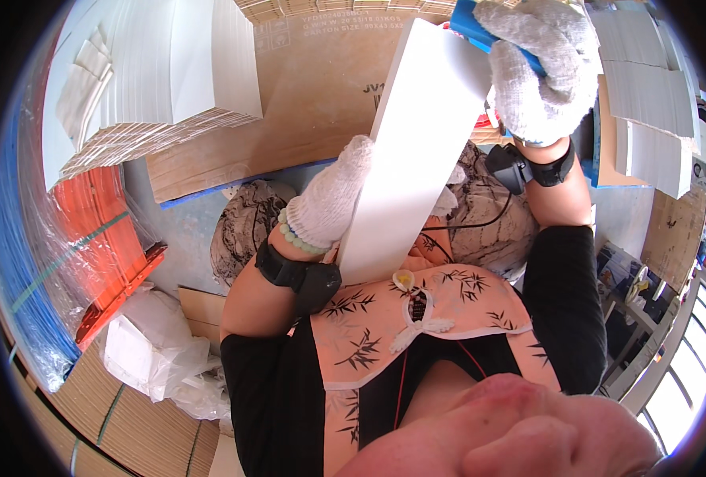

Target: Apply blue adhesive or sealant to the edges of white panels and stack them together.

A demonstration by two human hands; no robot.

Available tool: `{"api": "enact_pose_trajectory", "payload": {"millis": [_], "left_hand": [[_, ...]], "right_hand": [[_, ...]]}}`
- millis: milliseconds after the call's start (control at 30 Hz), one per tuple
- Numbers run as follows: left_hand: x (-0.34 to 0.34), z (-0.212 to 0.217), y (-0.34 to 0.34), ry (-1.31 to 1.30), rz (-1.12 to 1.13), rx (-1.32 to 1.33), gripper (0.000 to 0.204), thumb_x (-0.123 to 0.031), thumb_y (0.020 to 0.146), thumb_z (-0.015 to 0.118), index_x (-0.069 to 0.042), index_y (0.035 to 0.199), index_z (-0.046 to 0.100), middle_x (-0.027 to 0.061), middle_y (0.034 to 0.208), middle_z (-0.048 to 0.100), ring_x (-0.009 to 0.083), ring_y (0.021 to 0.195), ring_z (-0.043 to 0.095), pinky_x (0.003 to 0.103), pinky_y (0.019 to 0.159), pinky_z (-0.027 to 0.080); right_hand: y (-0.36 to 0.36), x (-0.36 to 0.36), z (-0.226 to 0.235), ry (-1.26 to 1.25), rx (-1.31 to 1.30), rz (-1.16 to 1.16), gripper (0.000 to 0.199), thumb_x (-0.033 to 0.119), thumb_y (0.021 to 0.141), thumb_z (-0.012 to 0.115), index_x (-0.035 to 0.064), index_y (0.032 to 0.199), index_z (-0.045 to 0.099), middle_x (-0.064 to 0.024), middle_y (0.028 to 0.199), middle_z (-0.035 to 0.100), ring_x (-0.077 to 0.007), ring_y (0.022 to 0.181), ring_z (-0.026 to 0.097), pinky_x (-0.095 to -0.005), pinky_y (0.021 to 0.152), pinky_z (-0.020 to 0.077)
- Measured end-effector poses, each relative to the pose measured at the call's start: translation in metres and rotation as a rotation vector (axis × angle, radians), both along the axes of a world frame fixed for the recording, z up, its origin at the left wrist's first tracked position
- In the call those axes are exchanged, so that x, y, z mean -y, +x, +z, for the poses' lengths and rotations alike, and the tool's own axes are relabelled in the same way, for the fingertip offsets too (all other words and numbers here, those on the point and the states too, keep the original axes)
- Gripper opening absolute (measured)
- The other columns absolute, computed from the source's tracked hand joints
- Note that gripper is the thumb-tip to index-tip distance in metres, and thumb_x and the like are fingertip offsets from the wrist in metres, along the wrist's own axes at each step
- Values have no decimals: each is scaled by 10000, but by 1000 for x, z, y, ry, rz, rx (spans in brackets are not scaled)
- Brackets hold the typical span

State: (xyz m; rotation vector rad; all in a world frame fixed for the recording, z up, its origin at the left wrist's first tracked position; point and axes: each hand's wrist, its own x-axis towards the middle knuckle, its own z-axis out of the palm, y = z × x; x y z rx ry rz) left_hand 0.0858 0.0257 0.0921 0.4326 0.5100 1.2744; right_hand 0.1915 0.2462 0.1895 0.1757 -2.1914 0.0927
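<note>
Nearest the camera, the wearer's head (544,433) is seen at the lower edge, with the pink apron (361,342) just beyond. White panel (417,151) is held slantwise above the lap, its near end by the apron, its far end beside the right hand (548,71). Blue tool (480,28) is gripped there, gloved fingers curled round it; its working face is hidden. Panel's left edge is clasped by the left hand (329,195); fingers mostly hidden beneath, pale glove tips apparently showing at the right edge.

Far side: carton (313,87). White stacks are noted at far left (174,63) and right (647,87).

Risks, as judged: panel could be tipped or slid if the far end is pressed hard, support being seen mainly on the left. Surface could be scuffed by a skewed tool. Black cable (492,222) could be snagged by a shifted panel.
</note>
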Motion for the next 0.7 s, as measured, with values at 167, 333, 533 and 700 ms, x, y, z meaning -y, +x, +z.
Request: {"api": "enact_pose_trajectory", "payload": {"millis": [167,333,533,700], "left_hand": [[1,1,3,8,20,171,782,-516,1009,353,98,1493,333,358,1441,462,425,1293,530,470,1098,441],[3,1,2,99,40,177,860,-606,1000,327,84,1512,299,361,1458,438,432,1295,529,502,1094,439],[3,13,4,-57,171,276,881,-630,985,359,161,1354,480,359,1272,591,443,1051,678,521,891,579],[2,23,-6,-34,192,64,865,-612,991,332,180,1271,539,349,1195,632,442,1010,694,523,868,597]], "right_hand": [[-3,-2,2,30,26,0,226,-23,750,600,36,943,704,-92,868,562,-250,758,556,-366,692,457],[-4,3,-11,-134,25,-34,229,-33,781,580,25,972,693,-110,909,603,-272,822,587,-382,744,467],[7,-18,-7,-38,-15,48,186,-1,848,563,33,996,670,-166,1075,659,-304,968,618,-429,897,461],[17,-13,-5,-176,28,-12,149,15,873,568,26,972,678,-153,1102,661,-292,1020,612,-426,935,459]]}}
